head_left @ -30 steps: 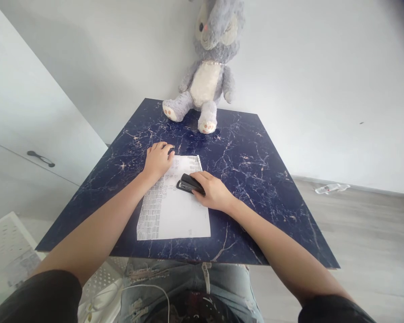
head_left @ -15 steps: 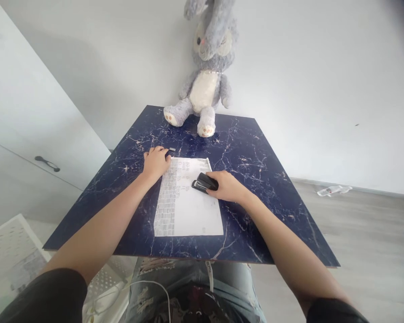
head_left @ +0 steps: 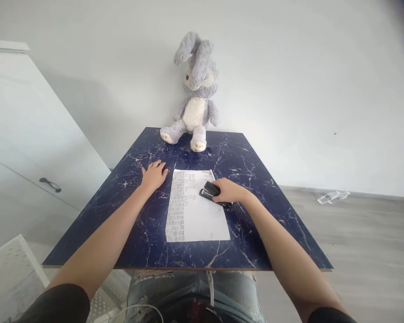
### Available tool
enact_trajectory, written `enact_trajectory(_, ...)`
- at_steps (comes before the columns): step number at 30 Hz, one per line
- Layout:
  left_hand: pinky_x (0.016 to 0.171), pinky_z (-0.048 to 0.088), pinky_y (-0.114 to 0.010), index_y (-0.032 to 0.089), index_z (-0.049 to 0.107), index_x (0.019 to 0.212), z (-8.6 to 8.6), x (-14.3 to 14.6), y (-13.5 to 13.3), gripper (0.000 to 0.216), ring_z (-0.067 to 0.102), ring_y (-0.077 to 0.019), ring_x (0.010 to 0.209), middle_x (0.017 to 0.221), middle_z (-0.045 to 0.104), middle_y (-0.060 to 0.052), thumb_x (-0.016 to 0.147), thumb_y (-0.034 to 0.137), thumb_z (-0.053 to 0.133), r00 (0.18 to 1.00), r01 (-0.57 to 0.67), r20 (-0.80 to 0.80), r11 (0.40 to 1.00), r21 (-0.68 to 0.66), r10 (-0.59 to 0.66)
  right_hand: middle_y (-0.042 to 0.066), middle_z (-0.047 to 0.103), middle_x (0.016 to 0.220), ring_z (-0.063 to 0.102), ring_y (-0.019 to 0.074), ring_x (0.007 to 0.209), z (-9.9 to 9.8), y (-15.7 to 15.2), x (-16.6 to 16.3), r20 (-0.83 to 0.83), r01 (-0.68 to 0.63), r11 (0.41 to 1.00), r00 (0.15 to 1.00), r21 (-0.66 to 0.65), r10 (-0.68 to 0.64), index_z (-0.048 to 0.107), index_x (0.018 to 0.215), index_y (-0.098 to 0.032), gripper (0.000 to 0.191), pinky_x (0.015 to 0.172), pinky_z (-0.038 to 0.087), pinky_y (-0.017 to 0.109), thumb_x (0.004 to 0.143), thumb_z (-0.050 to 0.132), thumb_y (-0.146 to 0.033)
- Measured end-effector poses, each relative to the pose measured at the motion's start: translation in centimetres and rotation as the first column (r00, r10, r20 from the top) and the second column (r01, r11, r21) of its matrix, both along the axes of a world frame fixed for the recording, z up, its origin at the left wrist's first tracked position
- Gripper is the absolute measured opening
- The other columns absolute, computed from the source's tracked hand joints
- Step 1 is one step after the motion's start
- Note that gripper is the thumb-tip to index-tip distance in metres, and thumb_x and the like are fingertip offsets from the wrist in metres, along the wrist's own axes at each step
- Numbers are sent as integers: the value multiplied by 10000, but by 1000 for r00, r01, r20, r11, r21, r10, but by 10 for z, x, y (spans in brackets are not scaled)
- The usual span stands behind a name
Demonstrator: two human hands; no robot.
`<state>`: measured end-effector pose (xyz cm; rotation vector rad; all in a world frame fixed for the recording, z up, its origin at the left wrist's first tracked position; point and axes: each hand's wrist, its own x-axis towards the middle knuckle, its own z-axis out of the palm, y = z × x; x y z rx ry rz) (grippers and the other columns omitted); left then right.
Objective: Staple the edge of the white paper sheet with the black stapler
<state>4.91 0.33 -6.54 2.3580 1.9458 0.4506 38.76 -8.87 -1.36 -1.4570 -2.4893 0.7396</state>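
Observation:
My right hand (head_left: 229, 190) is wrapped round a black stapler (head_left: 211, 189), which lies over the upper right part of a printed paper sheet (head_left: 205, 220). The stapler's jaws point left and its tail shows past the paper's right edge. My left hand (head_left: 154, 176) rests on the dark blue marbled table (head_left: 138, 242), fingers spread, a little left of the paper's top corner. It is apart from the sheet, and I see nothing in it.
A grey plush rabbit (head_left: 193, 112) sits at the table's far edge against the wall. A white cabinet (head_left: 37, 125) stands on the left, with a white perforated rack (head_left: 16, 264) below. A clear plastic item (head_left: 333, 196) lies on the floor at right.
My left hand has come off the paper's upper left corner onto the table. A small silver piece by its fingertips is no longer visible. The view has tilted upward; my right hand keeps the stapler.

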Motion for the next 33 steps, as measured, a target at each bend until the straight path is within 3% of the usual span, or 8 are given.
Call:
enact_trajectory(4,1218,292,-802,206,616,1523,-2,-3,4,523,417,-425,1539,1685,467,-174,1089,407,404,992,-124,-6,992,9,124,14,657,732,568,151,649,0,0,-1,43,-11,1000,999,-4,11,543,739,-203,166,595,378,280,727,702,-251)
enact_trajectory(18,1176,319,-829,191,623,1495,-6,-6,9,496,436,-454,1513,1685,454,-186,1081,406,456,993,-116,13,993,30,116,73,738,857,623,181,714,5,-2,-3,80,14,1000,997,-13,-13,663,847,-169,167,608,384,280,733,738,-266)
enact_trajectory(21,1171,349,-800,170,645,1460,-5,-4,9,473,451,-470,1494,1662,475,-201,1066,375,481,993,-103,61,990,96,97,95,749,880,624,192,707,5,-2,-3,125,10,999,992,33,-14,693,882,-160,206,590,369,284,742,747,-301)
enact_trajectory(24,1197,432,-631,141,715,1304,-2,0,9,386,575,-385,1383,1478,629,-209,1049,299,472,974,-3,219,972,236,-50,98,751,867,631,202,709,6,-5,-5,154,-21,991,988,136,0,703,861,-169,176,597,357,285,748,746,-296)
enact_trajectory(28,1121,523,-460,169,744,1082,3,12,1,338,682,-276,1192,1208,736,-145,1061,324,444,845,191,407,907,376,-346,67,759,893,646,195,760,6,-12,-19,8,-35,971,999,235,34,697,885,-185,142,653,379,272,781,741,-269)
enact_trajectory(33,1037,536,-404,190,754,1097,9,28,-20,367,715,-239,1089,1141,766,-99,1099,387,445,695,516,384,794,320,-607,57,740,904,604,178,749,-5,-19,-42,-117,-46,947,989,317,87,670,939,-175,183,665,373,269,799,747,-263)
